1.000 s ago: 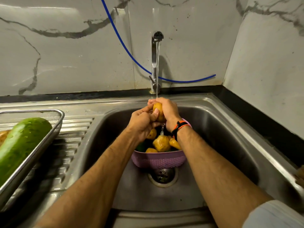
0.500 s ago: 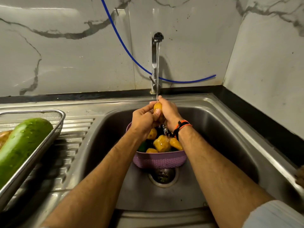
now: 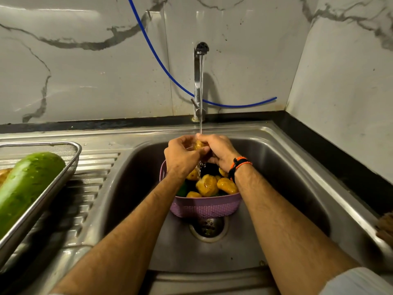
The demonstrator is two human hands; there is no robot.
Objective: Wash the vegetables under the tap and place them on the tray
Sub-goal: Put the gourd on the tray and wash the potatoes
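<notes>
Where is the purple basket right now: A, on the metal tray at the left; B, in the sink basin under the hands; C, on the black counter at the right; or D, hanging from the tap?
B: the purple basket sits in the sink by the drain, below the left hand and right hand, which hold a yellow vegetable under the water.

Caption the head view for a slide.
Both hands, left hand and right hand, rub a yellow vegetable under the tap.
</notes>
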